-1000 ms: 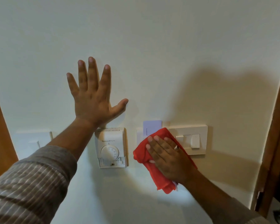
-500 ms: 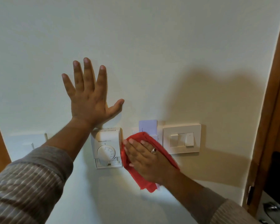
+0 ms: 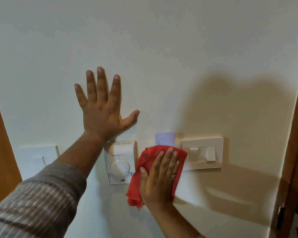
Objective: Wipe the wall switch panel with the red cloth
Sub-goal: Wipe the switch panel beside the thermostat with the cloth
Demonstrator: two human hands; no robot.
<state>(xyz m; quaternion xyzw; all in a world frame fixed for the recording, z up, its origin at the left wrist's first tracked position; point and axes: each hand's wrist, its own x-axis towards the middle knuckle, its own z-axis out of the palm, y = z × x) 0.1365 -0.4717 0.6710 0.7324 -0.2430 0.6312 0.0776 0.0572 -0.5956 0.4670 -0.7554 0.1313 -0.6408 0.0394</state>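
My right hand [image 3: 159, 179] lies flat on the red cloth [image 3: 150, 158] and presses it against the wall, over the card-holder panel between the thermostat and the switch plate. A pale key card [image 3: 165, 138] sticks up above the cloth. The cream switch panel [image 3: 202, 152] with its rockers is just right of the cloth; the cloth's right edge touches its left side. My left hand [image 3: 101, 109] rests flat on the bare wall above the thermostat, fingers spread, holding nothing.
A white dial thermostat [image 3: 120, 162] is mounted left of the cloth. A white switch plate [image 3: 38, 157] sits further left, partly behind my left sleeve. Wooden door frames border the wall at the left edge [image 3: 0, 152] and right edge [image 3: 294, 152].
My right hand slid the cloth left towards the thermostat, then back right and slightly lower, with fingers now pointing up. The left hand stayed planted on the wall.
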